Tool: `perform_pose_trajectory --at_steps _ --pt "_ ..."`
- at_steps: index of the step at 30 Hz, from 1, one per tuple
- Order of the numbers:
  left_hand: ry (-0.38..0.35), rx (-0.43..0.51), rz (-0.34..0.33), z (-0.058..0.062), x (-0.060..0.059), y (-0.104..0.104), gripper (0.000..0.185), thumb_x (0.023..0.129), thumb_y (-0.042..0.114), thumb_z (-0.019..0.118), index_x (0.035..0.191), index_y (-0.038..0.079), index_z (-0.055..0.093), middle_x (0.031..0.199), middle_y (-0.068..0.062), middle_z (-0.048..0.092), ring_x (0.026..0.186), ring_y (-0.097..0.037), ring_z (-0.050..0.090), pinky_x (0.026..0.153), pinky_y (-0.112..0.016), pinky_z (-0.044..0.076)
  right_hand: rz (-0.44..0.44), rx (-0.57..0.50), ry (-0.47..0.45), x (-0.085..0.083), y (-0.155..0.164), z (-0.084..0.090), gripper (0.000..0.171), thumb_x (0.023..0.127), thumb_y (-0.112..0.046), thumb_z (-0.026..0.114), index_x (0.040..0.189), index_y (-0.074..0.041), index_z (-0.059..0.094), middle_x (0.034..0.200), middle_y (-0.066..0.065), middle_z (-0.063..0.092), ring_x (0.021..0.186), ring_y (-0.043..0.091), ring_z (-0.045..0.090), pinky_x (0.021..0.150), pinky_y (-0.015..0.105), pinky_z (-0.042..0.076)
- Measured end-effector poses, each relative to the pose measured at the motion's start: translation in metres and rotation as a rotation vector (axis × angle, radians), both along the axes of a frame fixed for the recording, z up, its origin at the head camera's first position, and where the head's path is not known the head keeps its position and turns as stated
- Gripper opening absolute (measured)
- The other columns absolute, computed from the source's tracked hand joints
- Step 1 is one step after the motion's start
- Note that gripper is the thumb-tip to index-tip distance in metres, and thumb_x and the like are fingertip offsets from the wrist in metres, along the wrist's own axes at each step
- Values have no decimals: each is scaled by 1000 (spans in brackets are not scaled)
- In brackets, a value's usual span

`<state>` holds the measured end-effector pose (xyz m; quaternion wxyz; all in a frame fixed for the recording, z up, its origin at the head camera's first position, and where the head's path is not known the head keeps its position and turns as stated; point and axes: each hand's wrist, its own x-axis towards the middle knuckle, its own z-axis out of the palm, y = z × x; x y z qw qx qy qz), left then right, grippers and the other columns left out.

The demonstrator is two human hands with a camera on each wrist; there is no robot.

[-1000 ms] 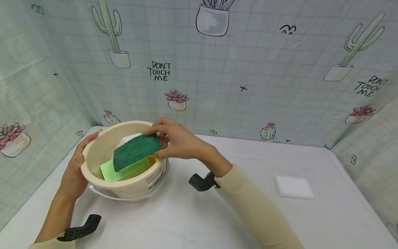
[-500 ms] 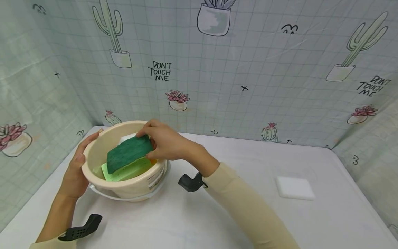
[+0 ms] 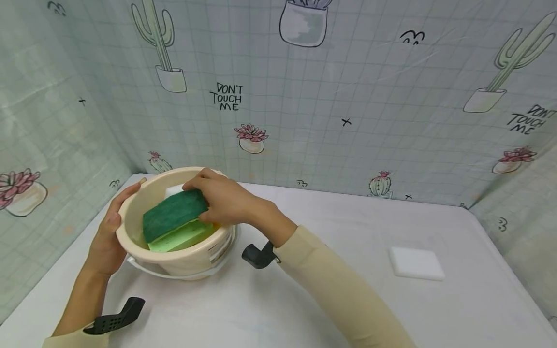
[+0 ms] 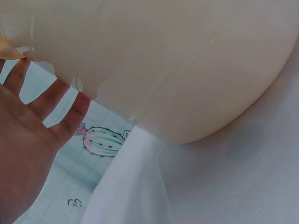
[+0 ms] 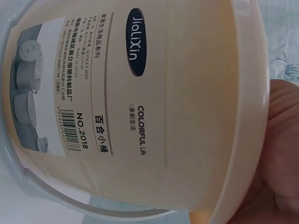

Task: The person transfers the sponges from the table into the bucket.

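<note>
A cream plastic bucket (image 3: pixel 191 261) stands at the left of the white table, with its pale handle lowered. My left hand (image 3: pixel 106 237) rests against the bucket's left side near the rim; in the left wrist view, its spread fingers touch the outer wall. Over the rim from the right reaches my right hand (image 3: pixel 224 198), pinching a dark green scouring pad (image 3: pixel 171 216) inside the mouth. Beneath the pad lies a light green sponge (image 3: pixel 184 237). A white piece (image 3: pixel 174 190) and a bit of orange show beside it. The right fingertips are partly hidden behind the rim in the right wrist view.
A flat white block (image 3: pixel 416 263) lies on the right part of the table (image 3: pixel 304 299). Cloth with cactus prints (image 3: pixel 296 96) hangs behind and along both sides. The bucket carries a printed label (image 5: pixel 46 84).
My right hand has moved left and slightly down into the bucket's mouth, carrying the scouring pad over the light green sponge. My left hand stays at the bucket's side.
</note>
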<state>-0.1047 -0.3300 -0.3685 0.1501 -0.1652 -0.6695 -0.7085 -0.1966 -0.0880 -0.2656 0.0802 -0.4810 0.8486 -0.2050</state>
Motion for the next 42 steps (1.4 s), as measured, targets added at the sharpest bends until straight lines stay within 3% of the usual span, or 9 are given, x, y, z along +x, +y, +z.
perform_pose_trajectory --at_steps 4,11,14,18,22,25,32,42 --pt "37 3 -37 -1 -1 -1 59 100 34 35 151 8 22 156 -8 18 136 -24 21 100 -20 33 12 7 14 1 -2 1 61 84 -17 73 139 -14 48 135 -1 42 104 6 44 87 14 34" --pt "39 16 -40 -2 -2 -2 58 100 33 36 151 9 23 156 -7 20 136 -22 23 99 -21 34 35 32 26 1 -2 3 65 83 -21 76 140 -16 47 124 -4 46 94 4 47 80 15 36" --pt "39 17 -41 -3 -1 -2 58 100 34 36 151 9 23 156 -7 19 136 -22 23 99 -21 34 57 42 3 0 -1 3 67 83 -20 75 143 -15 45 127 -2 45 89 4 49 78 14 38" --pt "33 24 -44 -4 0 -1 59 100 35 36 151 10 23 156 -6 18 136 -22 23 100 -21 33 81 76 -25 0 1 5 70 85 -19 73 146 -15 39 142 -1 37 105 5 46 86 12 35" --pt "29 29 -44 -5 -1 -1 59 100 35 37 151 10 24 156 -6 18 135 -22 23 100 -21 32 83 129 -15 -1 5 11 70 89 -21 69 149 -17 33 149 -1 33 129 8 33 100 16 29" --pt "37 27 -48 -5 -2 0 59 100 35 37 151 9 23 156 -7 18 136 -23 22 101 -21 32 70 137 -18 -1 10 18 69 91 -21 67 150 -18 32 149 -1 33 131 11 34 103 21 30" --pt "42 30 -55 -2 -2 0 58 100 34 36 151 9 23 156 -7 19 136 -22 22 101 -21 32 40 33 -106 1 27 28 66 89 -12 67 148 -17 37 142 1 39 105 13 55 76 17 45" --pt "42 35 -53 -2 -2 0 60 100 35 37 151 8 23 154 -8 21 134 -21 26 100 -22 33 44 -183 -166 0 55 23 67 87 -9 69 146 -15 39 140 4 43 96 11 59 75 17 48"
